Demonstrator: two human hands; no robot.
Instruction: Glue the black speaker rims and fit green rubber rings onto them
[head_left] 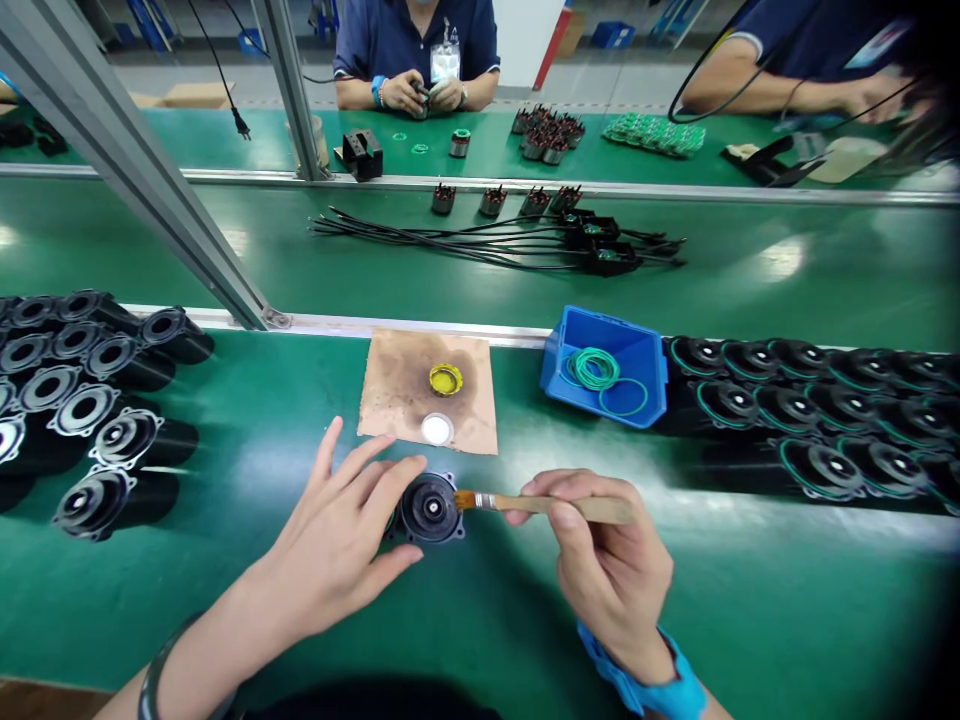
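A black round motor housing (pixel 433 508) stands on the green bench in front of me, its open end facing up with a pale centre. My left hand (pixel 352 510) rests at its left side, thumb and index finger around the rim, the other fingers spread and lifted. My right hand (pixel 607 550) is closed on the wooden handle of a brush (pixel 517 502). The bristles touch the right edge of the housing's rim. Beyond the housing, a stained piece of cardboard (pixel 397 375) carries a yellow-coated cap (pixel 445 379) and a small white disc (pixel 437 429).
Several black housings (pixel 112 440) stand at left; several with green rings (pixel 750 400) stand at right. A blue bin (pixel 637 400) holds green rings (pixel 592 368). Behind the metal rail lie black cables (pixel 465 240). A metal post (pixel 150 160) slants at left. Two co-workers (pixel 416 50) sit opposite.
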